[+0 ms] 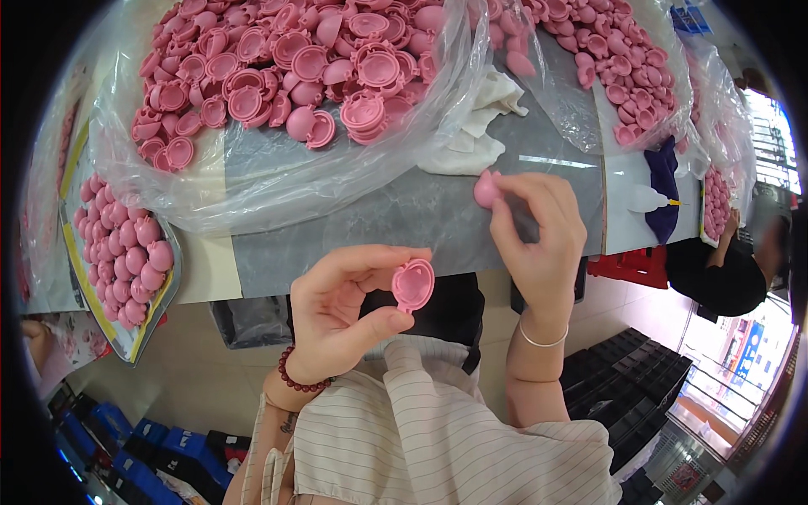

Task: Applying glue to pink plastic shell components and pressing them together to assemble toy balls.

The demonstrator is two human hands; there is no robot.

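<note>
My left hand [337,307] grips a small round pink plastic shell [413,284] between thumb and fingers, its hollow side showing. Farther right and a bit higher, my right hand [545,231] pinches a pink rounded piece [486,192] with a small pointed tip, just over the grey tabletop [337,231]. The two pieces are apart. Beyond my hands, a heap of similar pink shells [290,55], some of them hinged open, lies in a clear plastic bag [198,210]. A crumpled white cloth [471,139] rests just beyond my right hand.
At left, a yellow-edged tray [135,345] holds rows of closed pink balls. To the right are more pink shells [635,84], a white squeeze bottle [646,199] and a dark blue cloth [665,160]. Other people sit at both sides. Black crates [627,379] stand on the floor.
</note>
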